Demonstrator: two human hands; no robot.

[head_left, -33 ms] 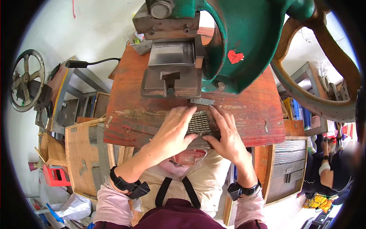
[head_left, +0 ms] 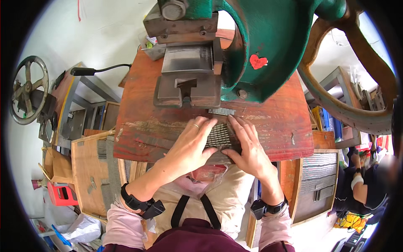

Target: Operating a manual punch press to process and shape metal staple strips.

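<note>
Rows of small grey metal pieces (head_left: 218,135) lie packed together in a block near the front of the red-brown wooden table. My left hand (head_left: 191,140) presses along the block's left side, thumb at its near edge and fingertips at the far left corner. From the right, my right hand (head_left: 252,149) presses against it in the same way, thumb close to the near edge. Between them, both hands hold the block in place on the tabletop. Just beyond my fingertips lies a short row of similar metal pieces (head_left: 221,111).
A green press (head_left: 273,50) with a steel die (head_left: 188,59) stands at the table's (head_left: 277,134) far side. Its large wheel (head_left: 310,80) is at right. Wooden trays of metal strips flank my legs: left tray (head_left: 84,168), right tray (head_left: 299,189). Another person (head_left: 369,189) sits far right.
</note>
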